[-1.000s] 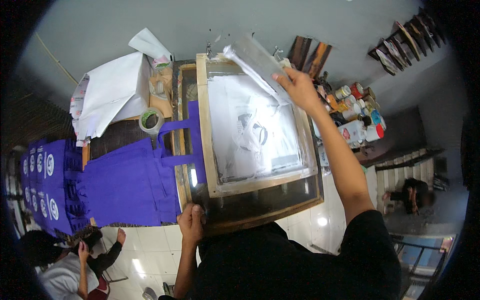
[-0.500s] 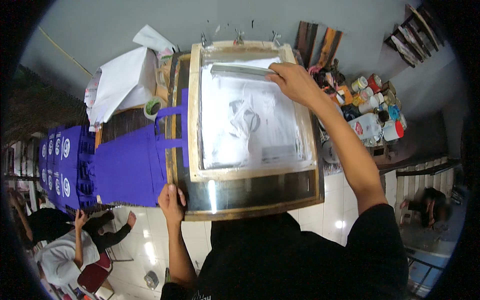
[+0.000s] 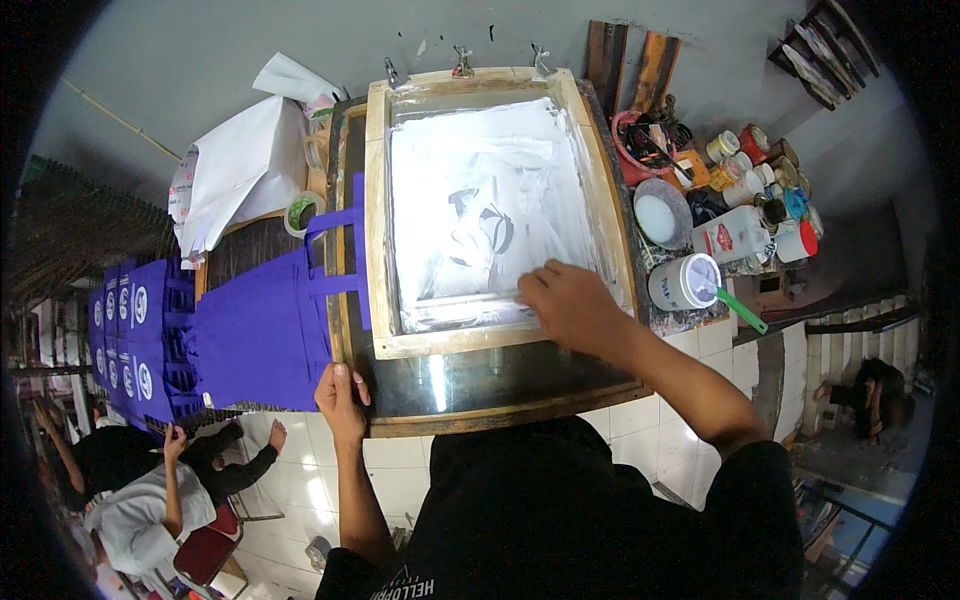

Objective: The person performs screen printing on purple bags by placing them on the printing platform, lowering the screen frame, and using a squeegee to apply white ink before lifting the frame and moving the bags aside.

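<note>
A wooden-framed printing screen [image 3: 375,250], smeared with white ink over a dark-grey design, lies on the glass-topped table [image 3: 480,385]. My right hand [image 3: 572,310] is closed on a squeegee [image 3: 462,312], seen nearly edge-on near the screen's front end. My left hand [image 3: 342,400] grips the wooden edge of the table at its front left corner; the thumb lies on top and part of the fingers is hidden. A plain purple bag [image 3: 262,325] spreads out left of the table, its handles reaching under the screen.
Printed purple bags [image 3: 135,330] lie further left. Beside the screen on the right stand a white ink tub [image 3: 680,283] with a green-handled tool, a round dish [image 3: 657,220] and several containers [image 3: 735,235]. Clamps [image 3: 462,62] hold the screen's far end. Other people [image 3: 150,510] sit at lower left.
My right hand has drawn the squeegee from the screen's far end to its near end. The left hand keeps its grip on the table edge. The whole view has shifted slightly.
</note>
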### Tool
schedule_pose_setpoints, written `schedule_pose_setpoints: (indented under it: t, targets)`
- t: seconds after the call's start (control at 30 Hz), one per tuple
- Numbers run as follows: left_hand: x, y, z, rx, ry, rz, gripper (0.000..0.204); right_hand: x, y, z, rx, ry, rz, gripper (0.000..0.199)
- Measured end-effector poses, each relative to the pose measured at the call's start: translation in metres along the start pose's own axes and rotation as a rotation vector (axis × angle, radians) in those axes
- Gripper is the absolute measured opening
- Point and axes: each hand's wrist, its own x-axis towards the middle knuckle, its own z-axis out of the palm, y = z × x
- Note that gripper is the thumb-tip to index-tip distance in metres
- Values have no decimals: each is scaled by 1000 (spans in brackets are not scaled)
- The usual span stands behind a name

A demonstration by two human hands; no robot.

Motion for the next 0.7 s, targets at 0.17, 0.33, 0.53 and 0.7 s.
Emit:
schedule_pose_setpoints:
  t: [0.17, 0.33, 0.53, 0.7]
  targets:
    - [2, 2, 0, 10, 3, -6, 39, 66, 52, -2, -74, -56, 81, 14]
    - [9, 24, 13, 18, 32, -59, 41, 146, 108, -17, -142, -102, 129, 21]
    - [52, 84, 29, 147, -53, 71, 35, 201, 144, -49, 74, -197, 194, 36]
    - [158, 138, 90, 397, -189, 396, 25, 208, 156, -72, 54, -195, 271, 36]
